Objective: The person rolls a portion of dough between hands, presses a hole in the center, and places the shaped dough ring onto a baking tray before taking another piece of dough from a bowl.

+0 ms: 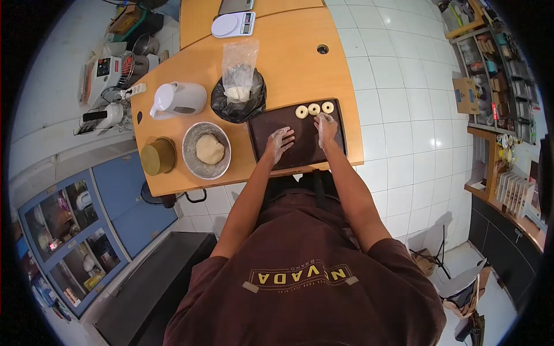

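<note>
Three rings of pale dough [314, 109] lie in a row along the far right edge of a dark baking tray [268, 118]. My right hand [326, 128], dusted with flour, is over the tray just below these rings. Its fingers are curled together, and whatever they may hold is hidden. Over the left part of the tray is my left hand [280, 142], also floury, its fingers apart and nothing in them. To the left, a metal bowl [189, 151] holds a large lump of dough [210, 149].
A black plastic bag [221, 106] with a clear bag of white stuff [238, 92] sits behind the bowl. Also on the wooden table [294, 63] are a white electric kettle [187, 98], a brownish container [156, 158] and a kitchen scale [226, 25].
</note>
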`<state>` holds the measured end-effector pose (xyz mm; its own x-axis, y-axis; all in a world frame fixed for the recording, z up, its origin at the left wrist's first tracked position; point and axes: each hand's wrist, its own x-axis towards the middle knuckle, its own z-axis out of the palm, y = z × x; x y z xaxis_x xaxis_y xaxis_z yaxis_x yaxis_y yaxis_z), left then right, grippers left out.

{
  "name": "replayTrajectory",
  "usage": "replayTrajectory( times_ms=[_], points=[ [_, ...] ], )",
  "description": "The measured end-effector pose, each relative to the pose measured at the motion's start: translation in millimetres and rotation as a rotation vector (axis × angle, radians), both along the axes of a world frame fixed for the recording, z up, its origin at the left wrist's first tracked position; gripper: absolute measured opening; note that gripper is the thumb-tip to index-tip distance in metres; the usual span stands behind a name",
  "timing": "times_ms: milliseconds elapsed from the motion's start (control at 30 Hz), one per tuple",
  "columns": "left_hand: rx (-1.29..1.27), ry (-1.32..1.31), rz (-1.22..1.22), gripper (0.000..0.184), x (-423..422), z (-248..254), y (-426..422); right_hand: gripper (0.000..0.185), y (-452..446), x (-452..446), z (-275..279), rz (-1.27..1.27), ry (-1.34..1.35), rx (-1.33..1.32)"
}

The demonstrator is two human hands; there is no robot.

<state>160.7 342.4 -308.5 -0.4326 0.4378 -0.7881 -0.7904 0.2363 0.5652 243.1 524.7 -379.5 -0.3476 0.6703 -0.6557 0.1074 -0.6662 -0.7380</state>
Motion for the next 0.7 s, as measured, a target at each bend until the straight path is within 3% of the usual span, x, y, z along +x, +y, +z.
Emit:
replayTrajectory(
  times_ms=[267,700],
  points=[
    [0.064,-0.025,0.046,0.043,3.0,-6.1,-6.6,0.016,-7.4,-16.2,-3.6,-0.197,0.001,-0.04],
    [0.006,-0.006,0.008,0.042,5.1,-0.9,-3.7,0.018,-1.5,-11.0,-13.5,-0.118,-0.029,-0.032]
  ],
)
